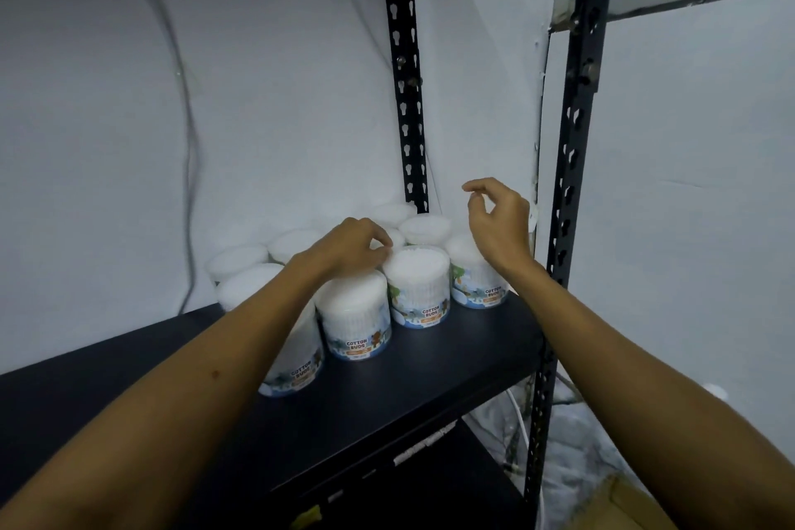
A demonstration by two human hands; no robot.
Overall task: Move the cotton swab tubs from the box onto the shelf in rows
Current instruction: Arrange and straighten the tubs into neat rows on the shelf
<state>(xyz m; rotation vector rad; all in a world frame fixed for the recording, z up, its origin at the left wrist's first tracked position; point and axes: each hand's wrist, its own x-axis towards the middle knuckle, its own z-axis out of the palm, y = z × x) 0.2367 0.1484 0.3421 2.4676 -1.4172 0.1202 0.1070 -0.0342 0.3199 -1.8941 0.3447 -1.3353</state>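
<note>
Several clear cotton swab tubs with "COTTON BUDS" labels stand in rows on the black shelf, toward its back right. My left hand hovers over them, its curled fingertips touching the lid of a front-row tub. Beside it stand another front tub and the rightmost tub. My right hand is raised above the rightmost tubs, fingers loosely curled, holding nothing. A corner of the cardboard box shows at the bottom right.
Black perforated uprights stand at the back and at the front right of the shelf. White walls close the corner behind. The shelf's left and front areas are bare black board. A lower shelf lies beneath.
</note>
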